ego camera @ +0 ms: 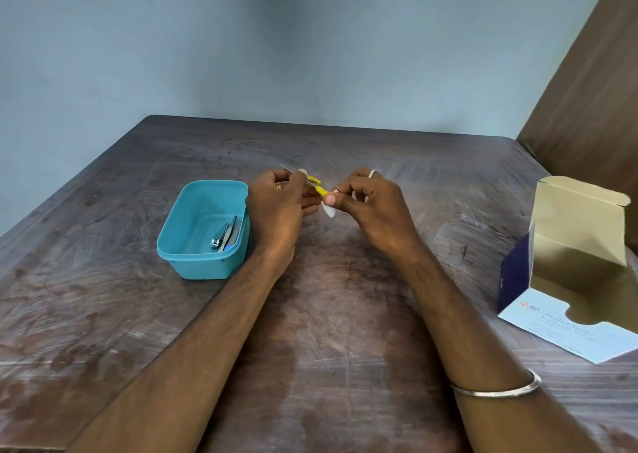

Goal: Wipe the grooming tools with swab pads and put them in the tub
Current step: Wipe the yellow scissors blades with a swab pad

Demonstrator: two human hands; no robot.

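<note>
My left hand [278,207] grips a small yellow-handled tool [316,184] whose thin metal tip pokes out past my fingers to the upper left. My right hand [371,207] pinches a white swab pad [328,210] against the tool's yellow end. Both hands meet above the middle of the table. The teal plastic tub [179,245] stands just left of my left hand. Inside the tub lie a metal nail clipper [218,239] and a slim dark tool [232,233] beside it.
An open alcohol swab box [566,280] with its lid flap up lies at the right edge of the worn wooden table [328,331]. A blue-grey wall runs behind the table, and a brown panel stands at the far right.
</note>
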